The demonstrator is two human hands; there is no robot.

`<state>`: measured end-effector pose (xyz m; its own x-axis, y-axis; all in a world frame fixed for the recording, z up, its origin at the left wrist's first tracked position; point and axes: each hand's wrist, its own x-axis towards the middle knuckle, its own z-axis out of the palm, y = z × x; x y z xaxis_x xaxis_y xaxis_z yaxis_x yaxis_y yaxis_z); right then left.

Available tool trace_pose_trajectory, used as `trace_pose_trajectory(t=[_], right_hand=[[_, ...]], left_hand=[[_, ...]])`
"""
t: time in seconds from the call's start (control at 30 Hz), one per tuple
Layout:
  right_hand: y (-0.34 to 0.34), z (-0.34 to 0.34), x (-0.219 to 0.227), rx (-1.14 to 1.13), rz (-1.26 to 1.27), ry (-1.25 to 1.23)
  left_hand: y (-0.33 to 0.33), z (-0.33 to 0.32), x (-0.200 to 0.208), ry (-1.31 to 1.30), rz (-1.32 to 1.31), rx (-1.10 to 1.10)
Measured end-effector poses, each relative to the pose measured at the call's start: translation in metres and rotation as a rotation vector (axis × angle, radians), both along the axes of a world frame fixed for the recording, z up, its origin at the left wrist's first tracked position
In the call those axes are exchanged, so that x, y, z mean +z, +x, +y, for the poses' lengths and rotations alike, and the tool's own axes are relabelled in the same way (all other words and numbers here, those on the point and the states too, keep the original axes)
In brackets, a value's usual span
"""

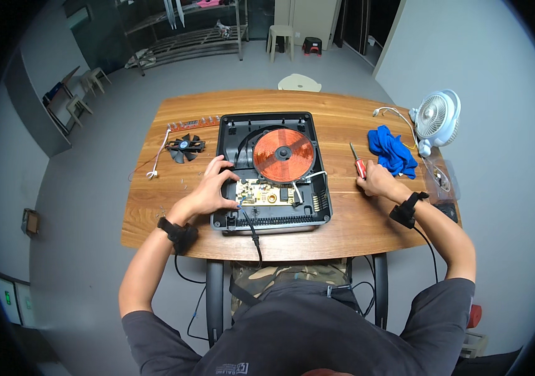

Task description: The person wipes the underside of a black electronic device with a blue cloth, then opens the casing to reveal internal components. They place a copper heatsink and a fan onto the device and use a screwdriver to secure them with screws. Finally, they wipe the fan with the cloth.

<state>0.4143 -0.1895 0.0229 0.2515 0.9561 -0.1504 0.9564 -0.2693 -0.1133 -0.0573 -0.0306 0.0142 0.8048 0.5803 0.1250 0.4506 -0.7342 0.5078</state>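
Observation:
The opened black housing of an induction cooker (267, 222) lies on the wooden table in front of me. Inside it sit a round copper coil (298, 147) and, nearer to me, a pale circuit board (258, 193) with small components. My left hand (210, 189) reaches over the housing's left wall; its thumb and index finger grip the board's left end from the near and far edges, the other fingers spread. On the right, my right hand (380, 180) is closed round a screwdriver (360, 168) with a red handle, its shaft pointing away from me, near the table top.
A black cooling fan (186, 146) and an orange strip board (192, 123) with a white cable lie left of the housing. Tiny loose parts are scattered nearby. At right are a blue cloth (392, 149), a small white fan (436, 119) and a clear bag (441, 177). A black cord (255, 239) hangs over the near edge.

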Motion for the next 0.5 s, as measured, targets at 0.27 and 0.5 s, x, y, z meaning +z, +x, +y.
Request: trace_pose_trajectory(t=[0.27,0.5], right_hand=[[0.001,0.007,0.012,0.108,0.027,-0.177],[-0.012,0.022,0.062,0.081,-0.094,-0.145]], left_hand=[[0.0,-0.001,0.002,0.006,0.007,0.004],[-0.001,0.003,-0.004,0.007,-0.024,-0.027]])
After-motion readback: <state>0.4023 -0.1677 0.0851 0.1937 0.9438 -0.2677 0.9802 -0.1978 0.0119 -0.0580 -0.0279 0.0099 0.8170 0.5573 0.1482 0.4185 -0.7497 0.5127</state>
